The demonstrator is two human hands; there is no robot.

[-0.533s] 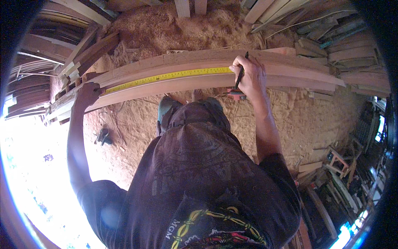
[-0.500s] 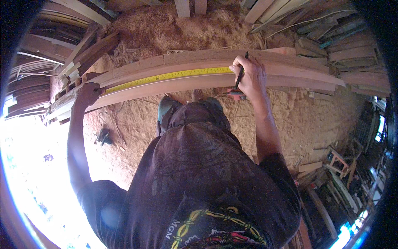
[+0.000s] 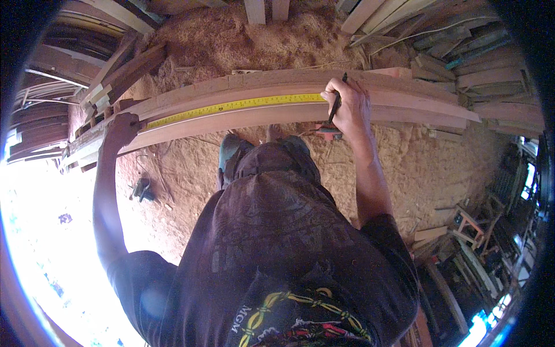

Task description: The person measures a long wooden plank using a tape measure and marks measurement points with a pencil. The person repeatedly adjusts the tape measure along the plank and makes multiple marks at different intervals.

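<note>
A yellow tape measure [image 3: 231,106] is stretched along a long wooden beam [image 3: 208,122] that crosses in front of me. My left hand [image 3: 122,130] is closed on the tape's left end, at the beam's left part. At the tape's right end, my right hand [image 3: 350,104] is closed, gripping a black pen [image 3: 334,107] that stands slanted between the fingers, and it presses on the tape there. The fingers hide how the tape is held and where its case is. Another beam [image 3: 260,81] lies alongside on the far side.
Sawdust covers the ground [image 3: 277,46]. A red-bodied tool [image 3: 329,130] sits under the beam near my right hand. A dark tool [image 3: 141,189] with a cord lies at left. Stacked planks [image 3: 115,81] stand at far left, with more timber [image 3: 485,75] at far right. Offcuts lie at lower right.
</note>
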